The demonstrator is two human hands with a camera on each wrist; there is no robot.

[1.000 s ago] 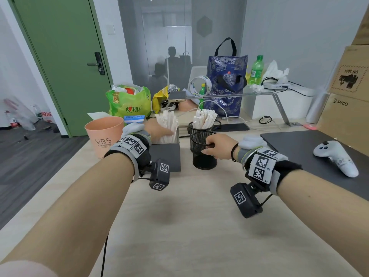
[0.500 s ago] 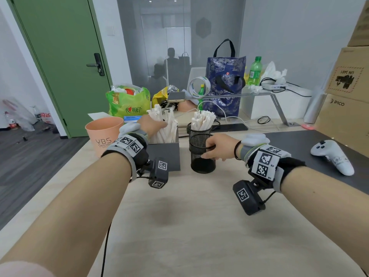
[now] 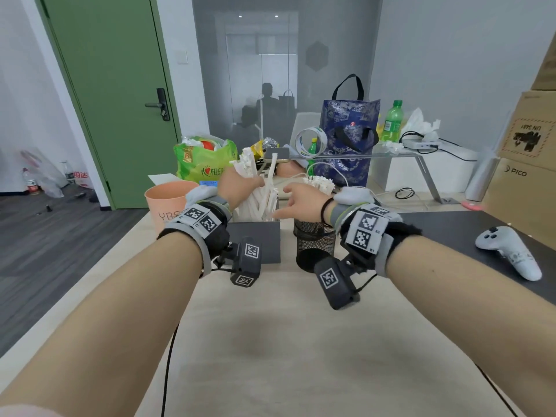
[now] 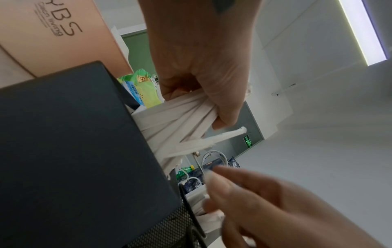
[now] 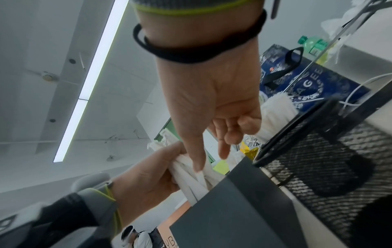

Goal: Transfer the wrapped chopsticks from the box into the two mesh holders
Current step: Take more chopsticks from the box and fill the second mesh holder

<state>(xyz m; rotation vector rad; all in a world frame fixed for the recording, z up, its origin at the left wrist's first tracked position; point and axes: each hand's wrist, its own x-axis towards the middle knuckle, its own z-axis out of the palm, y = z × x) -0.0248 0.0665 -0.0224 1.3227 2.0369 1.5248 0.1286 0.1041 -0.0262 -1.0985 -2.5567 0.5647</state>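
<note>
1. While the peach cup [image 3: 168, 203] stands at far left, the left hand [image 3: 240, 188] is fisted round a bundle of wrapped chopsticks [image 3: 261, 200], whose lower ends sit in the dark box [image 3: 255, 242].
2. Right hand [image 3: 301, 203] reaches toward that bundle with fingers loosely spread; thumb tip touches the wrappers in the right wrist view; it grips nothing.
3. Near mesh holder [image 3: 316, 245] stands just right of the box, its rim hidden behind the right wrist.
4. Second holder mostly hidden; only its chopstick tops [image 3: 319, 183] show.
5. White controller [image 3: 508, 254] lies far right.
</note>
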